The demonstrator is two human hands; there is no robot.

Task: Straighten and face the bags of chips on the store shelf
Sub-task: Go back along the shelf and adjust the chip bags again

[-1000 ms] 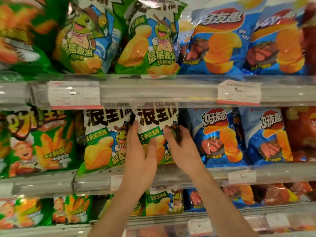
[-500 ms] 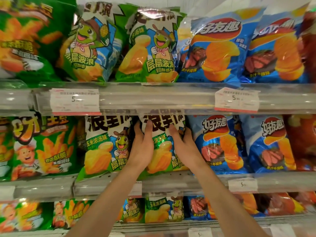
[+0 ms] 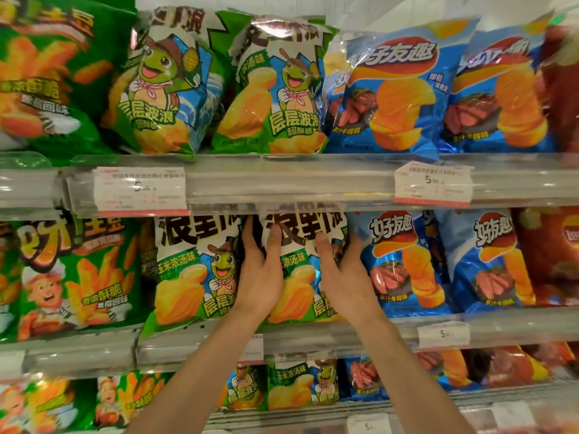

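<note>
On the middle shelf, left hand [image 3: 261, 277] and right hand [image 3: 346, 277], set apart, clasp the two side edges of a glossy green-and-white corn-soup chip bag [image 3: 300, 264], apparently squaring its front outward beside blue steak-flavour bags [image 3: 404, 261].

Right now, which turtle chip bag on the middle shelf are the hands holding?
The right-hand turtle bag, beside the blue bags; left hand and right hand flank it.

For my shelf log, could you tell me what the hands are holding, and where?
Both hands hold one green turtle chip bag by its side edges: left hand, right hand.
</note>
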